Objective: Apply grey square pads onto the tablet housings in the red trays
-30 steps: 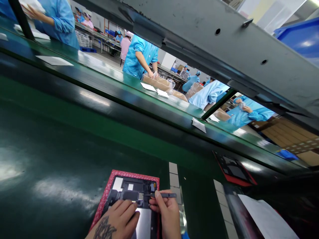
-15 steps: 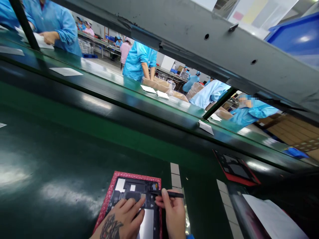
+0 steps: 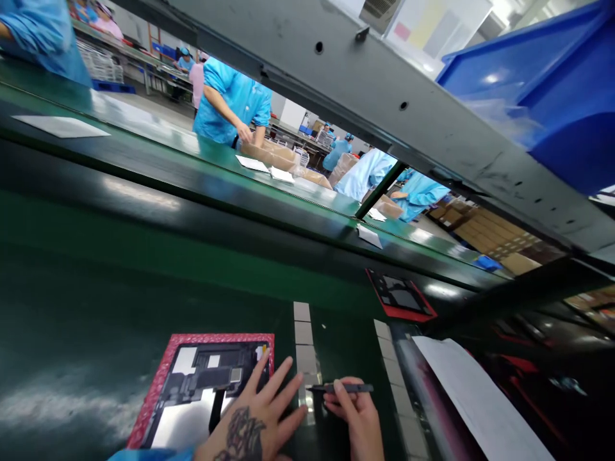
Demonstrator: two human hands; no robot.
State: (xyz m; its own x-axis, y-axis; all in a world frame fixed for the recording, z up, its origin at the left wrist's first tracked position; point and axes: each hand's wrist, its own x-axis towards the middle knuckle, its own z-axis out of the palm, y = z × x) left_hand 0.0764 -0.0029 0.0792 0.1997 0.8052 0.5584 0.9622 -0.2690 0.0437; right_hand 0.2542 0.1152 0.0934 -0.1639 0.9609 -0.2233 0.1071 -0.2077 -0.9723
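My right hand (image 3: 356, 413) grips a pair of black tweezers (image 3: 339, 388), whose tip reaches left to a strip of pale grey square pads (image 3: 303, 333). Fingers spread, my left hand (image 3: 262, 413) is over the right side of a tablet-like panel (image 3: 206, 378) and reaches to the strip's edge. Nothing shows in its grasp. The panel lies on pink bubble wrap (image 3: 150, 398), with silver plates and dark parts on its face. The left hand hides its lower right part.
A second strip of grey pads (image 3: 396, 378) lies right of my hands, beside a white sheet (image 3: 473, 390). Further back is another panel in a red surround (image 3: 401, 296). A grey beam (image 3: 355, 70) and a blue bin (image 3: 528, 83) hang above. Co-workers in blue stand across the conveyor (image 3: 192, 182).
My right hand has moved the tweezers off the panel to the pad strip. My left hand has shifted right and spread its fingers. The view has turned right.
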